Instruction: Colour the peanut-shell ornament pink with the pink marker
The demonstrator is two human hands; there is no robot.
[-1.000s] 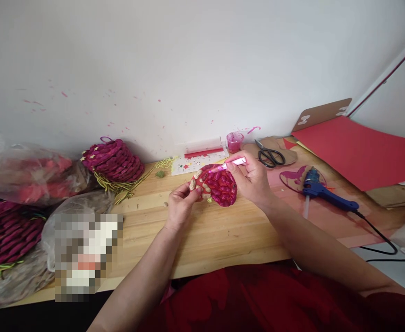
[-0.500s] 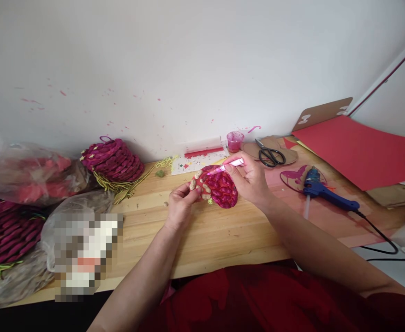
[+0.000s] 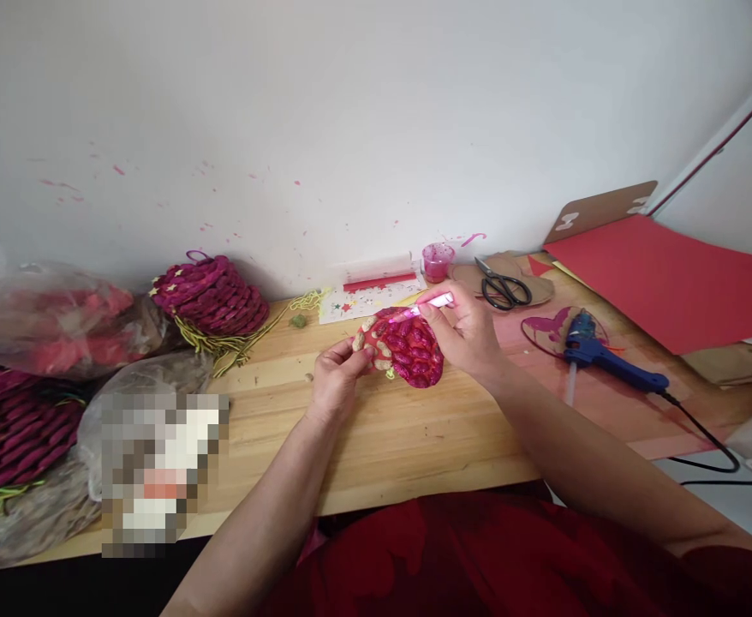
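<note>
My left hand (image 3: 341, 373) pinches the left edge of a red piece covered with peanut shells (image 3: 418, 351), held up over the table. Most of its shells are painted glossy magenta; several at the left end are bare tan. My right hand (image 3: 469, 334) grips a white-handled paintbrush (image 3: 437, 302). The brush's pink tip rests on or just over the upper left shells, near where painted and bare ones meet. Behind the hands stands a clear cup of magenta paint (image 3: 438, 261).
Black-handled scissors (image 3: 504, 291) lie on cut cardboard. A blue glue gun (image 3: 613, 360) with a cord and red paper (image 3: 677, 283) are at the right. At left are a magenta woven-looking craft piece (image 3: 212, 296) with yellow fringe and plastic bags (image 3: 61, 321). A star-dotted sheet (image 3: 367, 302) lies behind.
Almost nothing differs. The brush tip has shifted very slightly on the shells, and both hands hold the same things as before.
</note>
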